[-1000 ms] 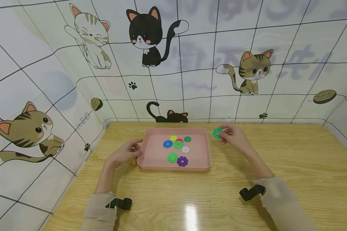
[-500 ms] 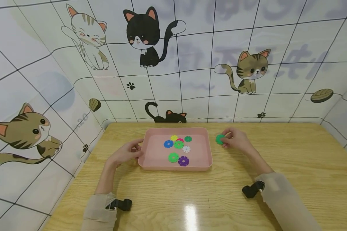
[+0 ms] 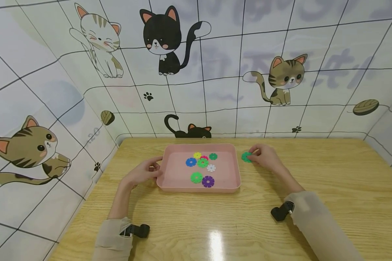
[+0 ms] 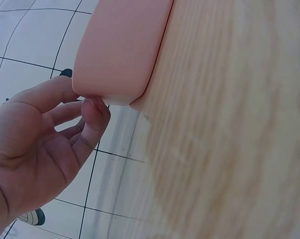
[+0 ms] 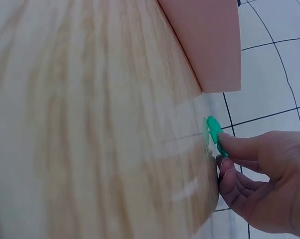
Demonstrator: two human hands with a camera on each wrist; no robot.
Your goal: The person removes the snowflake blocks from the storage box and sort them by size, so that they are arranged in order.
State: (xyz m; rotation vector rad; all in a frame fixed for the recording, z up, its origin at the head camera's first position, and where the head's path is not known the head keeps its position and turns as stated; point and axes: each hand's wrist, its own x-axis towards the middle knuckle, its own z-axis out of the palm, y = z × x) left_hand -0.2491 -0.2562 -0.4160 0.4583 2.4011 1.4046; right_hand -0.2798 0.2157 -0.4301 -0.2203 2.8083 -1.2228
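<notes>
My left hand (image 3: 143, 172) holds the left end wall of a shallow pink tray (image 3: 170, 179), its bent fingers and thumb against the outside. In the left wrist view, the fingertips meet the tray's end wall. To the right of the tray, my right hand (image 3: 266, 158) pinches a green notched plastic disc (image 3: 246, 157) by its edge. From the right wrist, that green disc (image 5: 214, 130) appears slightly tilted, close over the tabletop, with the thumb on its face. Inside the tray lie several flower-like notched discs, including a blue one (image 3: 191, 162), a purple one (image 3: 208, 181) and a white one (image 3: 211, 168).
The tray stands towards the back of a wooden table (image 3: 189, 221). Behind the table rises a wall (image 3: 222, 123) covered in a grid pattern with cartoon cats. Both wrists carry black cameras, the left camera (image 3: 140, 230) and the right camera (image 3: 281, 211).
My right hand, pinching the green disc, comes down towards the table beside the tray, then shifts slightly left. The left hand stays at the tray's left end.
</notes>
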